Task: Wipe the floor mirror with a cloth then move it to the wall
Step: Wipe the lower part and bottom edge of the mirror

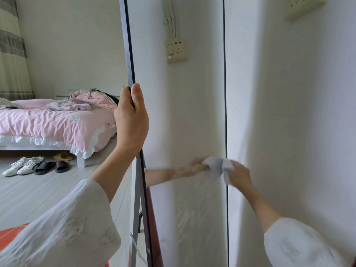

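The tall floor mirror (183,112) with a thin black frame fills the middle of the view and reflects the white wall. My left hand (131,120) grips its left frame edge at about mid height. My right hand (239,173) presses a small white cloth (227,168) against the glass at the mirror's right edge. The reflection of that hand and cloth shows in the glass just to the left. Streaky smears mark the lower glass.
The white wall (298,112) stands right behind the mirror, with a socket (302,8) at the top right. A bed with pink bedding (50,122) is at the left; sneakers (23,165) and slippers (52,166) lie on the grey floor beside it. A red object (11,234) sits at the lower left.
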A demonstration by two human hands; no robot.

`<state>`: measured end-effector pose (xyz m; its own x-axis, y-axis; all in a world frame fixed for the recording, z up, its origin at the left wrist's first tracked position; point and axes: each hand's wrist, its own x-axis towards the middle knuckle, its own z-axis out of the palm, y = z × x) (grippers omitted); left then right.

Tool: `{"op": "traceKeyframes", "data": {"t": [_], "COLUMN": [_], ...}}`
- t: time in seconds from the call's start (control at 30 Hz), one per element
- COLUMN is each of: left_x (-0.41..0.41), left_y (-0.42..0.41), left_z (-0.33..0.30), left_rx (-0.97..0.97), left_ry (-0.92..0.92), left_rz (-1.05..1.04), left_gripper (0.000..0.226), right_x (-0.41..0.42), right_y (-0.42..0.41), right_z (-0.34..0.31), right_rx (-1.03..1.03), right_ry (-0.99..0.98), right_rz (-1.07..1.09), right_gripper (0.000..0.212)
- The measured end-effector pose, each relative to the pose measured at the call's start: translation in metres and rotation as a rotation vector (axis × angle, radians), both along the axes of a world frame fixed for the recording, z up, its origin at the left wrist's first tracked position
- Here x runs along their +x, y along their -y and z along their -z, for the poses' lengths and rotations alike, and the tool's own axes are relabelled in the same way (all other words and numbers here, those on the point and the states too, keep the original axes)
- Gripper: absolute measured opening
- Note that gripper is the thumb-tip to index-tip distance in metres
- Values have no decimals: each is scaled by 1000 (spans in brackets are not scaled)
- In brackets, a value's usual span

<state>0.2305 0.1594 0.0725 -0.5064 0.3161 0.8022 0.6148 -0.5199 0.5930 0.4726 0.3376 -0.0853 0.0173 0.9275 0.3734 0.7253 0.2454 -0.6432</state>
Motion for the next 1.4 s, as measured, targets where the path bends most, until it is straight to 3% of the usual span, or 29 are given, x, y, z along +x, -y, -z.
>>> {"op": "traceKeyframes", "data": {"t": [0.13,0.23,0.43,0.53,0.63,0.73,0.9,1.07,1.17,1.4], "left_x": [1,2,0,-1,0,0,0,-2,-2,1], "left_y": [0,1,1,0,0,-1,-1,-1,-1,-1], "left_z": [0,0,0,1,0,1,1,1,1,-1], "left_rx": [-7,-3,-17,-12,-9,-7,-1,4,0,1], "left_ry": [5,7,3,13,7,1,8,17,19,32], "left_rz": [4,11,-6,10,16,20,29,36,43,36], "left_gripper": [38,37,33,34,34,35,35,35,34,33], "right_x": [-19,-46,-61,-51,-35,-26,-47,-80,-88,-54], "right_y": [5,15,36,51,53,39,23,30,22,58], "right_z": [-86,-114,-3,57,64,20,-111,-176,-146,39], "right_rx": [291,429,329,156,37,134,437,522,530,441], "right_ry": [-143,-125,-54,-104,-144,-79,-89,-105,-100,-37], "right_rz": [-39,-138,-44,-80,-106,-68,-63,-198,-118,-181], "right_gripper": [40,50,67,64,56,50,53,59,62,69]}}
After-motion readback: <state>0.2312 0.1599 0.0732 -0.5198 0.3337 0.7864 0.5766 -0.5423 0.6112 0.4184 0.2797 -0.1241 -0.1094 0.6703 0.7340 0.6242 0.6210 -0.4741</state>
